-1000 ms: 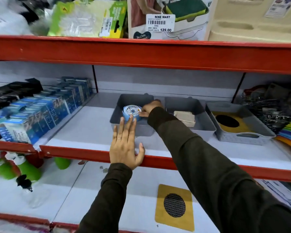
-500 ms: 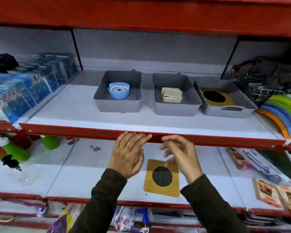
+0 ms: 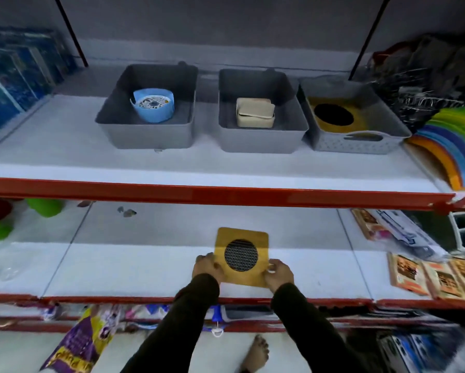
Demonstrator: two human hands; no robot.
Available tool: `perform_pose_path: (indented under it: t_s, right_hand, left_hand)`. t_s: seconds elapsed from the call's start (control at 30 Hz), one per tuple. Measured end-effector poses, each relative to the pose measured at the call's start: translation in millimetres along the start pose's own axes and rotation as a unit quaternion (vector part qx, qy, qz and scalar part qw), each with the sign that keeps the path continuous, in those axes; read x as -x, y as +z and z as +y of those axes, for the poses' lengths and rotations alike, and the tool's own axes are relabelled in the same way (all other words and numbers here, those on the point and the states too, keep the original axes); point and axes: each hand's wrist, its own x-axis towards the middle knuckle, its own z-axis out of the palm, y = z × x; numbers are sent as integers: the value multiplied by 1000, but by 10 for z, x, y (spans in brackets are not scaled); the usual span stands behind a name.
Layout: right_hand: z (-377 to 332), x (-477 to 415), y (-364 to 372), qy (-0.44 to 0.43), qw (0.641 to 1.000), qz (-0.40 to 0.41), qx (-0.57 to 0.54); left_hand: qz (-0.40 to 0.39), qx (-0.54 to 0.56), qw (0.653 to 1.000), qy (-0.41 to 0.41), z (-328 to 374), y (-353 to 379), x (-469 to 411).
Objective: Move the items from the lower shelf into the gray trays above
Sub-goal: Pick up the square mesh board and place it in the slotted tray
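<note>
A yellow square mat with a round black mesh centre (image 3: 241, 238) lies on the white lower shelf (image 3: 145, 265). My left hand (image 3: 206, 267) grips its near left corner and my right hand (image 3: 280, 273) grips its near right corner. On the shelf above stand three gray trays. The left tray (image 3: 145, 135) holds a blue round container (image 3: 153, 105). The middle tray (image 3: 261, 140) holds a beige box (image 3: 255, 113). The right tray (image 3: 355, 142) holds another yellow mat with a black centre (image 3: 333, 114).
A red shelf edge (image 3: 226, 193) runs between the two levels. Blue boxes (image 3: 13, 76) fill the upper left, coloured plastic pieces (image 3: 451, 146) and wire items the upper right. Green bottles (image 3: 0, 227) sit lower left, flat packets (image 3: 438, 275) lower right.
My right hand left the blue container in the left tray. Both hands dropped to the lower shelf and closed on the near corners of the yellow mat. The view tilted downward.
</note>
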Motion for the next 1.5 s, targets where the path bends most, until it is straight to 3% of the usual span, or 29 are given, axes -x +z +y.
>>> perform_pose_path:
  t_s: [0.23,0.43,0.63,1.03,1.33,1.5]
  right_hand:
    - [118,26,-187,27,995,-21,-93]
    - [161,545,-453,-47,971,-46,-228]
    - [20,1261,-714,-141,953,-45,-263]
    - [-986,2237,-1570,-352,884,-9,-308]
    - [-1126,2292,-1740,-360,876,0,-320]
    - [-1190,2163,-1955,-358,880,-1,-312]
  left_hand:
    - [19,199,976,-84,-138,-70,142]
    - [90,353,930,-42,-356,-142,750]
    - [134,438,887,60,-396,-456,1337]
    - [185,461,812,306,345,-1687,2101]
    - [188,463,810,305,585,-1834,2140]
    - [184,440,827,297,839,-1876,2118]
